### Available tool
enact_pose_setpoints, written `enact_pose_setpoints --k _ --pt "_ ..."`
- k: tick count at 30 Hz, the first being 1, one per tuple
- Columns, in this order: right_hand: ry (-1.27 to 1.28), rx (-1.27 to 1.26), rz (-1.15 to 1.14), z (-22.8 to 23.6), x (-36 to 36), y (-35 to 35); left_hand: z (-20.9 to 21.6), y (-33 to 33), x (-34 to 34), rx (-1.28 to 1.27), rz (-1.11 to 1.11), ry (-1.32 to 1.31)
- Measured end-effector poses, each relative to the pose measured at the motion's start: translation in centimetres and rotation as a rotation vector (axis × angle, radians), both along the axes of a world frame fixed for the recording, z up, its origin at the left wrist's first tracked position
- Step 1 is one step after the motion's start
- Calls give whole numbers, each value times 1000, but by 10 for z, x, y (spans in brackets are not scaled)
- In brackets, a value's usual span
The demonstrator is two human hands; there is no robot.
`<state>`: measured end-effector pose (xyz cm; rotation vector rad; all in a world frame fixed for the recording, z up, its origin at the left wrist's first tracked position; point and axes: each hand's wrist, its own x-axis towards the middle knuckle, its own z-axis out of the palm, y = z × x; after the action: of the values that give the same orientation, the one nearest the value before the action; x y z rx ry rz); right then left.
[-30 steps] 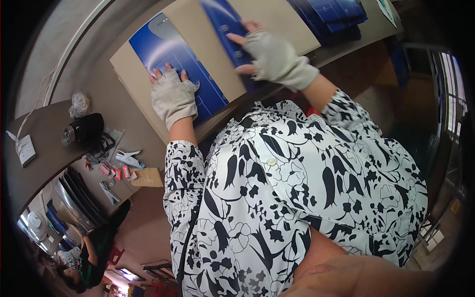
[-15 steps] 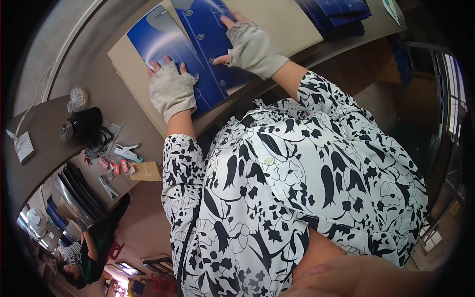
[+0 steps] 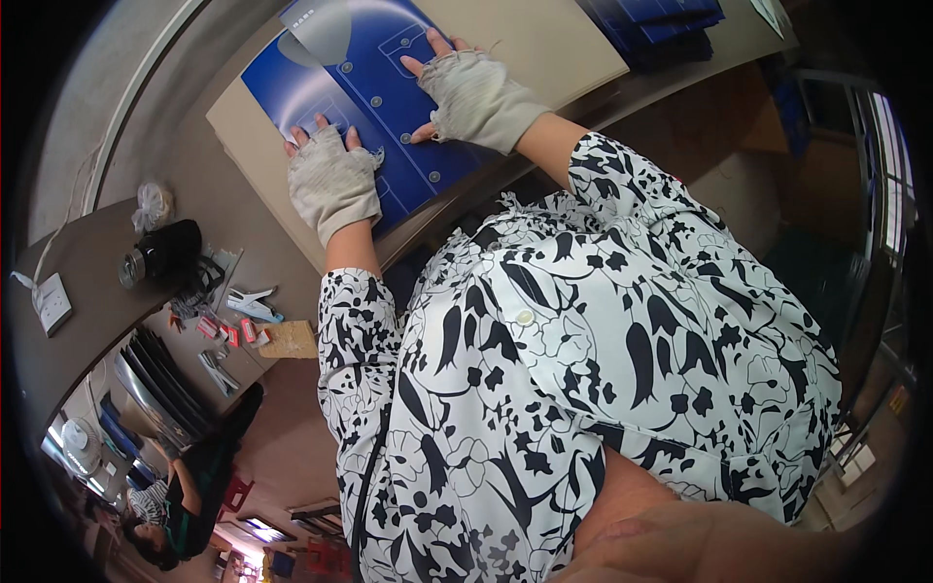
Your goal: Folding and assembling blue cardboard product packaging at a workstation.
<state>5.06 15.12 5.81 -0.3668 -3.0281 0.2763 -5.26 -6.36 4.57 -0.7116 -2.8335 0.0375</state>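
Observation:
My left hand (image 3: 333, 183), in a worn, pale fingerless work glove, lies flat with fingers spread on a blue printed sheet (image 3: 274, 80). My right hand (image 3: 481, 102), gloved the same way, presses with fingers apart on a second blue sheet (image 3: 360, 73) printed with line shapes and round grey dots. The second sheet overlaps the right part of the first. Both rest on a large beige board (image 3: 544, 44) on the bench. The sheets' parts beneath my palms are hidden.
A stack of dark blue pieces (image 3: 661, 29) sits at the far right. On the left are a black flask (image 3: 160, 253), a power socket (image 3: 53, 301), a stapler-like tool (image 3: 255, 304), small red-and-white boxes (image 3: 219, 330) and a sponge-like block (image 3: 289, 340). Another person (image 3: 160, 520) is at lower left.
My right hand has moved left, and the second blue sheet has slid with it across the first sheet. My left hand stays almost in place on the first sheet.

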Motion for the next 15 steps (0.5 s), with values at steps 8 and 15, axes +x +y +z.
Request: enact_pose_setpoints --k 8,15 --pt "-45 15 -48 4 0 -3 8 3 6 -68 -10 1" --pt "14 4 -47 -7 2 2 29 -12 25 -131 -249 -143"
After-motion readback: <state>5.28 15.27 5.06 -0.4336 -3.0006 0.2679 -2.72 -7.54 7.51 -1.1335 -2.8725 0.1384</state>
